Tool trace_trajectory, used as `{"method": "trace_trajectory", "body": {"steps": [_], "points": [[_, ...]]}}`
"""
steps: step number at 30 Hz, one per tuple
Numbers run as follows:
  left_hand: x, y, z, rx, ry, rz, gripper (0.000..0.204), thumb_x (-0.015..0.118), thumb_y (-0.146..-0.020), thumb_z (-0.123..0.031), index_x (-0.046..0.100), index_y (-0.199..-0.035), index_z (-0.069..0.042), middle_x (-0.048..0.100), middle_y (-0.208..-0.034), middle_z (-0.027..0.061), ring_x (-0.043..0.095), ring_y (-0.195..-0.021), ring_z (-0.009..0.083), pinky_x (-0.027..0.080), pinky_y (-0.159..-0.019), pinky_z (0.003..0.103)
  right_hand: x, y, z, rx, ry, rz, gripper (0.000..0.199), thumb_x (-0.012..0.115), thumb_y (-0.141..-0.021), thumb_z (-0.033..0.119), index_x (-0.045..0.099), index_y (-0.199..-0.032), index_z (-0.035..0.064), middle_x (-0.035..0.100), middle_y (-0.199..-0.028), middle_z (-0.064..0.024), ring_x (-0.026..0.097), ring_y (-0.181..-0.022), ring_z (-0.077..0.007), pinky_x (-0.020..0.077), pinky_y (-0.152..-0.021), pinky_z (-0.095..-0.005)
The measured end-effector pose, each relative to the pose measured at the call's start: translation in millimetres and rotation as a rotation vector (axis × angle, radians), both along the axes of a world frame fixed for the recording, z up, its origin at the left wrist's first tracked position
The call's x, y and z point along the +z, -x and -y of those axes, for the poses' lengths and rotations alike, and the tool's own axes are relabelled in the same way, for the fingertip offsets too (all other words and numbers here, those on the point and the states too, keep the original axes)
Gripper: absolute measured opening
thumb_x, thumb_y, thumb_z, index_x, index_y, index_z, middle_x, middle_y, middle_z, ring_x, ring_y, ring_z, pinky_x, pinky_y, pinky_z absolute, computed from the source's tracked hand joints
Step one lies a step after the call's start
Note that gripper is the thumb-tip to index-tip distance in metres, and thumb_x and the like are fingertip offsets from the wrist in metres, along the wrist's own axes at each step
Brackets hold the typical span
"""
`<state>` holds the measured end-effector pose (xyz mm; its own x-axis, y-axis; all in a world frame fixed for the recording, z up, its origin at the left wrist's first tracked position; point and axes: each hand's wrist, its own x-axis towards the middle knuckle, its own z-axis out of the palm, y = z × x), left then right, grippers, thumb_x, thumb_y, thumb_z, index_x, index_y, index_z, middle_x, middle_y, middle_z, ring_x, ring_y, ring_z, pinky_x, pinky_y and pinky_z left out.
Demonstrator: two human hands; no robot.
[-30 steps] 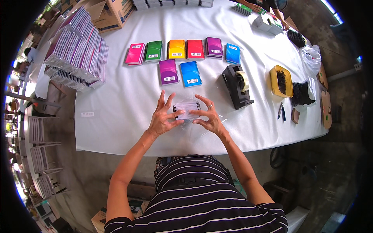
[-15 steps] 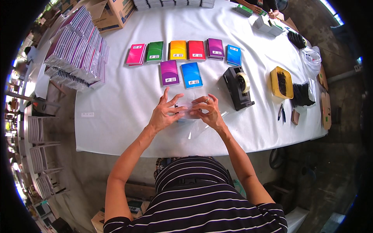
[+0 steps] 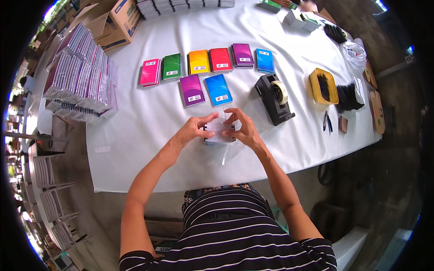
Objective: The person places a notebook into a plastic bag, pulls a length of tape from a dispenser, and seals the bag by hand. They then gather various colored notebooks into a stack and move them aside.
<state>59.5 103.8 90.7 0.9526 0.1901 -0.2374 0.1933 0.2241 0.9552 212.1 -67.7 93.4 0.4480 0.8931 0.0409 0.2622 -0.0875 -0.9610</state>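
Note:
At the front middle of the table I have a small stack of spiral notebooks [image 3: 219,129], its pale edge facing up and dark wire coils showing at both ends. My left hand [image 3: 195,128] grips the stack's left end with thumb and fingers. At its right end my right hand [image 3: 244,129] does the same, index finger bent over the far side. Clear plastic film [image 3: 231,156] lies loosely around the stack, spreading toward me; how far it covers the notebooks is hard to see. Just beyond lie a purple notebook [image 3: 193,90] and a blue notebook [image 3: 218,90].
A row of coloured notebooks [image 3: 198,62] lies farther back. Right of my hands stands a black tape dispenser [image 3: 275,100], then a yellow tub [image 3: 323,86] and pliers [image 3: 327,122]. Tall notebook stacks [image 3: 81,74] and a cardboard box [image 3: 115,25] stand left. A co-worker's hand [image 3: 285,3] shows far right.
My left fingers, spread upward before, now close in on the stack. The stack's pale upper side shows more clearly between my hands. The view has shifted slightly.

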Motion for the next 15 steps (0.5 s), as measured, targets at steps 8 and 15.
{"method": "trace_trajectory", "body": {"steps": [8, 15], "points": [[-2.2, -22.3, -39.2, -0.441, -0.065, -0.154, 0.055, 0.077, -0.068, -0.016, 0.065, -0.119, -0.001, 0.057, -0.134, 0.0100, 0.059, -0.109, 0.0168, 0.037, -0.102, 0.032, 8.7, 5.4, -2.2, -0.032, 0.132, -0.393, 0.019, 0.075, -0.066, 0.002, 0.076, -0.085, 0.0057, 0.048, -0.076, 0.0019, 0.048, -0.087, -0.0125, 0.0368, -0.078, -0.0266], [8.4, -16.8, -32.7, -0.548, -0.520, 0.013, 0.046, 0.077, -0.075, -0.029, 0.067, -0.119, -0.018, 0.053, -0.138, 0.0040, 0.035, -0.138, 0.0321, 0.029, -0.112, 0.046, 10.5, 15.1, 3.2, 0.008, 0.048, -0.231, 0.028, 0.065, -0.066, -0.003, 0.078, -0.085, 0.0122, 0.053, -0.090, 0.0002, 0.051, -0.090, -0.0152, 0.0403, -0.086, -0.0308]]}}
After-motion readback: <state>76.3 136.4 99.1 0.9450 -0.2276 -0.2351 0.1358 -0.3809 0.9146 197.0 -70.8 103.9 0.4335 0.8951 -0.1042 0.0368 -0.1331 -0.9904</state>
